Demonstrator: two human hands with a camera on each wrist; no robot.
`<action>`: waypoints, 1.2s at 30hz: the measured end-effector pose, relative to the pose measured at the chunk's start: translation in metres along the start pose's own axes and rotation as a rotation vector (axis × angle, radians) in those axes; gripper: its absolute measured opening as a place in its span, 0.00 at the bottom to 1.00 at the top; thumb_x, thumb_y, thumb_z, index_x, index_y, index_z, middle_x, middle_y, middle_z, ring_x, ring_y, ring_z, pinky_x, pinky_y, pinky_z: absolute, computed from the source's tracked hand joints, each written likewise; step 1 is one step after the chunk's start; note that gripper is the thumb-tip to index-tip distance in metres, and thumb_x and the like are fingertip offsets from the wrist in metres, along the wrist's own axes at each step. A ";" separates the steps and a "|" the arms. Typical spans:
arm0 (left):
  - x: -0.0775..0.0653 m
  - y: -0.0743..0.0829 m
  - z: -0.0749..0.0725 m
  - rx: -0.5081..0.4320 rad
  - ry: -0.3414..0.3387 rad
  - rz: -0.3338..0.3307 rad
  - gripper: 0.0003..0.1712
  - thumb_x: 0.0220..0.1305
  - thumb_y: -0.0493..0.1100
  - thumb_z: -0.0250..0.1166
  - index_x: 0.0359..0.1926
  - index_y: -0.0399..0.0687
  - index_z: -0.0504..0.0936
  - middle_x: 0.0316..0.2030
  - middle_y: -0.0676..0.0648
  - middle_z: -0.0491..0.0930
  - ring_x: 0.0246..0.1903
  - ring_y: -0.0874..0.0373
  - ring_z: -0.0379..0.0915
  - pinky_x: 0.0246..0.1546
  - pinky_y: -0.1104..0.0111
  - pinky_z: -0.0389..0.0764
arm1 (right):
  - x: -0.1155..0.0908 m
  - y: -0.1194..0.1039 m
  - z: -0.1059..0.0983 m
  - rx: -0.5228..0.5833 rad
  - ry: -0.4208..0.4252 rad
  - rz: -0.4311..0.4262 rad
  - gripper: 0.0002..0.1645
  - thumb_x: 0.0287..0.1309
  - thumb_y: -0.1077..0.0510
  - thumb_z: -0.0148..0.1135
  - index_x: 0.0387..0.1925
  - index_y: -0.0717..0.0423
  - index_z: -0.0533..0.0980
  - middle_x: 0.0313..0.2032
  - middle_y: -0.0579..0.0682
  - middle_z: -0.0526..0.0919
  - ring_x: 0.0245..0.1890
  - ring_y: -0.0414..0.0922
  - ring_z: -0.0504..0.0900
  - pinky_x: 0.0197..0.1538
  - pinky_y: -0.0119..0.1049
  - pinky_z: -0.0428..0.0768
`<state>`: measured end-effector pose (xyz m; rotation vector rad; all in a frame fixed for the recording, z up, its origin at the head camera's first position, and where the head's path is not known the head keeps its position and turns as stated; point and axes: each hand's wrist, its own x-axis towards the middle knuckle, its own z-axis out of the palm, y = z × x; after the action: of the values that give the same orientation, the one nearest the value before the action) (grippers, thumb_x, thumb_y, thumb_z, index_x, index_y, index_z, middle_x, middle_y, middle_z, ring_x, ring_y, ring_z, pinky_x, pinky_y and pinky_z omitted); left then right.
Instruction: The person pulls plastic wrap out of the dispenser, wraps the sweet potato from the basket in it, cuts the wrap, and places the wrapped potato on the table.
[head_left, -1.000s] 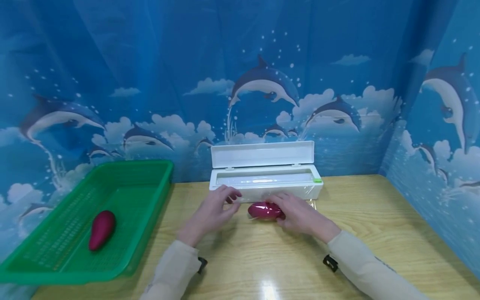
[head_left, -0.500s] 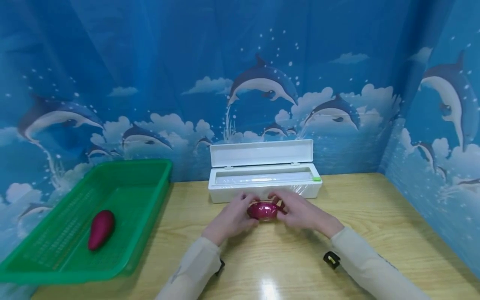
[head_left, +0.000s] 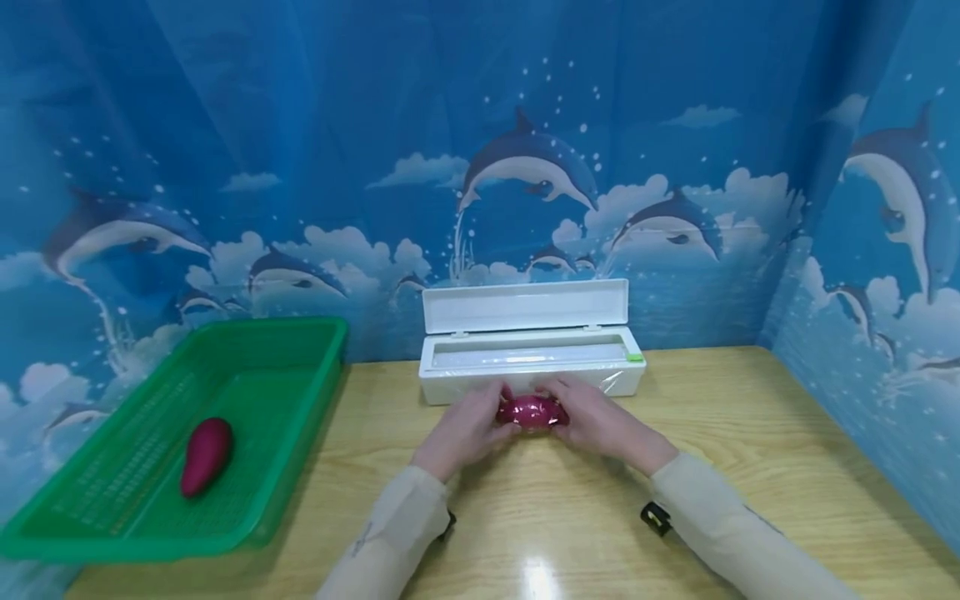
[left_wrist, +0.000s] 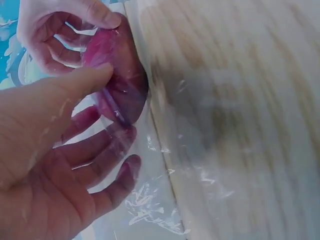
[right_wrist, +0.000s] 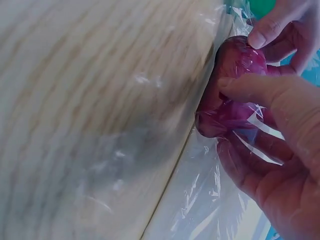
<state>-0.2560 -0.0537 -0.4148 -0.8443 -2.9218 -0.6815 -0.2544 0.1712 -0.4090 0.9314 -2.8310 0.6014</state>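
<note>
A reddish-purple sweet potato (head_left: 534,412), covered in shiny cling film (right_wrist: 210,175), is held in front of the white cling film box (head_left: 528,358). My left hand (head_left: 474,427) grips its left end, thumb on the near side and fingers curled round the far side. At the other end, my right hand (head_left: 596,418) grips it the same way. In both wrist views the thumbs press on the film-covered skin, and loose film spreads around the sweet potato. The box lid (head_left: 525,306) stands raised, and a film roll (head_left: 525,356) lies inside.
On the left, a green plastic basket (head_left: 300,450) contains a second sweet potato (head_left: 206,456), which shows no film. A wooden table (head_left: 735,425) lies under everything. A blue dolphin-print curtain (head_left: 375,125) rises behind and on the right.
My left hand has moved right and taken hold of the sweet potato's left end. My right hand has stayed at the right end, shifting its grip slightly.
</note>
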 end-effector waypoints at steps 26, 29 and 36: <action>-0.003 0.020 -0.011 0.218 0.135 -0.027 0.15 0.66 0.51 0.71 0.49 0.50 0.83 0.39 0.51 0.84 0.32 0.62 0.75 0.34 0.72 0.80 | -0.048 0.045 -0.039 0.063 0.431 0.043 0.10 0.59 0.65 0.71 0.43 0.60 0.84 0.38 0.53 0.88 0.33 0.45 0.85 0.30 0.30 0.82; 0.001 0.023 -0.017 0.184 0.121 -0.025 0.14 0.67 0.51 0.71 0.49 0.51 0.84 0.38 0.52 0.84 0.32 0.63 0.75 0.34 0.75 0.79 | -0.055 0.060 -0.047 0.039 0.508 0.122 0.14 0.58 0.63 0.72 0.46 0.62 0.83 0.41 0.57 0.87 0.36 0.49 0.84 0.31 0.30 0.81; 0.028 0.038 -0.027 0.085 0.120 0.060 0.13 0.71 0.51 0.66 0.52 0.54 0.84 0.44 0.53 0.85 0.40 0.60 0.81 0.43 0.68 0.84 | -0.059 0.088 -0.050 0.165 0.327 0.314 0.41 0.62 0.49 0.72 0.70 0.63 0.67 0.64 0.68 0.73 0.55 0.64 0.79 0.48 0.55 0.85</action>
<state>-0.2634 -0.0225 -0.3711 -0.8471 -2.7855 -0.5773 -0.2597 0.2887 -0.4057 0.3586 -2.6699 0.9379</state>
